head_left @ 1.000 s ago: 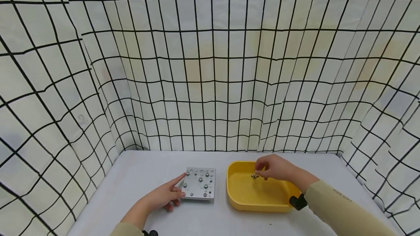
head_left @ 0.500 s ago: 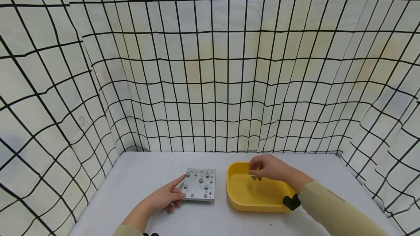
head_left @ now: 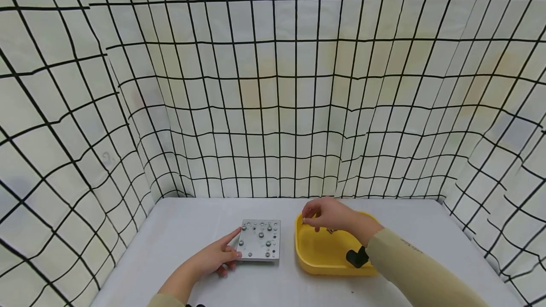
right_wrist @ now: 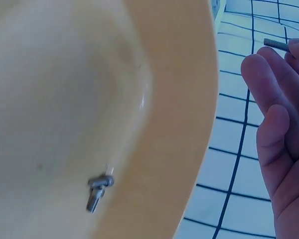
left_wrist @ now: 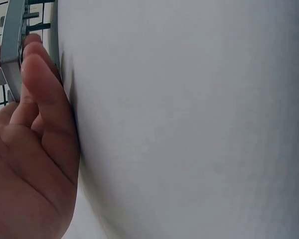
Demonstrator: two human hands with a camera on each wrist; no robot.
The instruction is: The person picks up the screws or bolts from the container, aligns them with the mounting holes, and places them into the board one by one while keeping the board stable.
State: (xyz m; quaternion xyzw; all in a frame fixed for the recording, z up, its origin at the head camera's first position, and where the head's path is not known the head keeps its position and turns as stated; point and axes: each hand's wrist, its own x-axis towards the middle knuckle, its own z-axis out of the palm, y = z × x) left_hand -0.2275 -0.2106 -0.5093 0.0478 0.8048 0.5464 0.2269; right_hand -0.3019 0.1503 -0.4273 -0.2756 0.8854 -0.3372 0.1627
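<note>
My left hand (head_left: 213, 256) grips the left edge of a square metal plate (head_left: 259, 245). Several screw heads and holes dot the plate's top. In the left wrist view the plate (left_wrist: 12, 47) sits between thumb and fingers, and threaded screw ends (left_wrist: 39, 26) stick out from its underside. My right hand (head_left: 330, 214) pinches a small screw (right_wrist: 275, 44) above the far left rim of the yellow tray (head_left: 328, 270); its threaded shank points out past the fingertips, and its head is hidden. A few loose screws (right_wrist: 98, 186) lie inside the tray.
The plate and tray stand side by side on a white-covered table (head_left: 179, 226). White cloth with a black grid (head_left: 273, 122) encloses it at the back and sides. A tiny dark speck (head_left: 352, 292) lies in front of the tray.
My right hand has moved left from over the tray's middle to its left rim, carrying the screw away from the loose ones. The left hand and plate have stayed put.
</note>
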